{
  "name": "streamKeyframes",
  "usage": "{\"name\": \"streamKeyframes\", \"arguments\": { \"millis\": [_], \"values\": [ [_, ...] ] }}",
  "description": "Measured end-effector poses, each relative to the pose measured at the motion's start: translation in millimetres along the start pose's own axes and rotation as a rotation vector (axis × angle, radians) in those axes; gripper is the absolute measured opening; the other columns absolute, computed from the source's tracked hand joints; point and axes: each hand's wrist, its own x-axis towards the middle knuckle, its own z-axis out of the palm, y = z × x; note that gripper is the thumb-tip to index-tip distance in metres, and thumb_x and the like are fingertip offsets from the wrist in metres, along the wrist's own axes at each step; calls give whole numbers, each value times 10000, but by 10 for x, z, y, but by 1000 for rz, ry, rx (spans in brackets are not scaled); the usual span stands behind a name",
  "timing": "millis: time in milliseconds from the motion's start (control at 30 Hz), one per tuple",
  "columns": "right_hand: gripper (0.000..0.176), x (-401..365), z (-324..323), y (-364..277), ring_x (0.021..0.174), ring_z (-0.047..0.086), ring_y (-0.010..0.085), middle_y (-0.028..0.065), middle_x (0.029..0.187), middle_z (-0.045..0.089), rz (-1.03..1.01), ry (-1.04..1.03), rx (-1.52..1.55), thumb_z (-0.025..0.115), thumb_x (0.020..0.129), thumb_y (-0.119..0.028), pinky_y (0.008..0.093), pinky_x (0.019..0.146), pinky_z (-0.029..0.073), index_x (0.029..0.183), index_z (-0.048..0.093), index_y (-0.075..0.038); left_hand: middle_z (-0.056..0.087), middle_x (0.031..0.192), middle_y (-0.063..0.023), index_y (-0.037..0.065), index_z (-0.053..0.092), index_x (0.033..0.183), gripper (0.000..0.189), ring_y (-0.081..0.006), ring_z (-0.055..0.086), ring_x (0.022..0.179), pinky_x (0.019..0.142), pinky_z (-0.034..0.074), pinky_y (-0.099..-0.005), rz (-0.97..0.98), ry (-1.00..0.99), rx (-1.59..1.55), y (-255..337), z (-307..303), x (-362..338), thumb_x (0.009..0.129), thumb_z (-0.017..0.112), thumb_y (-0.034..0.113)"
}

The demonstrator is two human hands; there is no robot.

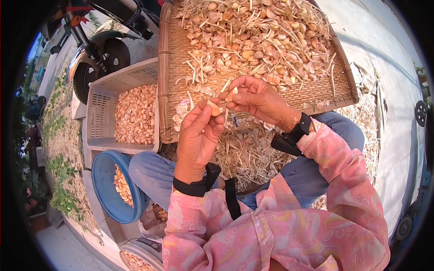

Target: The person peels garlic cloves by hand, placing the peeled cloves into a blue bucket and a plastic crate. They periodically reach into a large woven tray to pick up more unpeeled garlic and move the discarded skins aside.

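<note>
Between the thumb and fingers of my left hand [199, 131] is a garlic clove [215, 109], pale with a pinkish-tan side. My right hand [260, 100] pinches a piece of garlic [232, 94], whitish at its tip, close beside the left fingertips. Both hands are raised over the near edge of a woven bamboo tray [289, 97]. A heap of unpeeled garlic cloves [253, 40], dry stalks and skins covers the tray's far part. Loose skins lie near the left fingers.
Left of the tray stands a white plastic crate [101, 115] of cloves. Nearer sit a blue bucket [108, 198] and a round container [140, 257], both with cloves. Stalks and husks [248, 153] cover the ground between my knees. A wheeled vehicle [101, 63] is at upper left.
</note>
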Motion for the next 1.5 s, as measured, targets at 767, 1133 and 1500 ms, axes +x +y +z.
{"name": "streamKeyframes", "arguments": {
  "millis": [767, 1133, 1500],
  "values": [
    [143, 86, 7, 216, 776, 620, 98, 73, 960, 642, 88, 85, -249, 593, 857, -77, 206, 658, 501, 977, 523, -45, 588, 822, -192, -98, 533, 913, 172, -181, 578, 679, 577, 472, -232, 123, -525, -340, 81, 1368, -936, 829, 581, 44],
    [334, -451, 1025, -412, 878, 608, 286, 237, 1002, 575, -291, -714, 269, 633, 807, -10, 357, 751, 498, 1095, 490, 82, 600, 867, -69, 6, 617, 1040, 209, -121, 559, 745, 662, 448, -232, 594, 112, 1483, 540, -126, 548, 847, 537, 22],
    [190, -765, 1142, -792, 773, 610, 277, 226, 915, 587, -281, -800, 571, 636, 783, 0, 323, 674, 503, 939, 564, 81, 590, 857, -209, 17, 593, 820, 133, -379, 583, 801, 702, 470, -450, 559, -209, 2090, -287, -333, 1886, 716, 521, -22]
  ]
}}
